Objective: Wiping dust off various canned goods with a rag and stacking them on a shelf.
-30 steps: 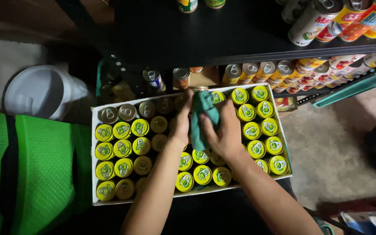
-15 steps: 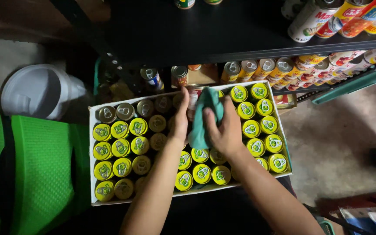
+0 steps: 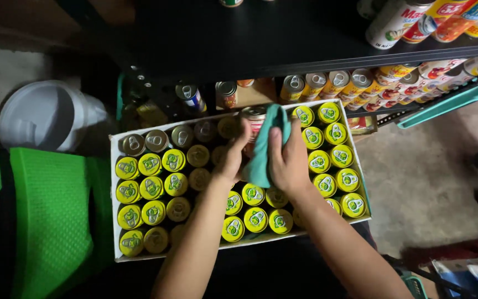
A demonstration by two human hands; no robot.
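Can [image 3: 254, 119], red-and-white, sits above the yellow-lidded cans in the cardboard tray [image 3: 118, 243]. Left hand [image 3: 233, 155] grips its side; right hand [image 3: 289, 160] presses a teal cloth [image 3: 266, 144] round it. Vs. a sec ago, cloth's slid a bit further over the can w/ the wiping. Beyond: shelf [image 3: 327, 58] of more cans.

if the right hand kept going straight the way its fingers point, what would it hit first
The right hand, pressing a teal cloth on a can, points up-picture. Beyond the cloth it would probably meet the tray's far wall first; depth is unclear.
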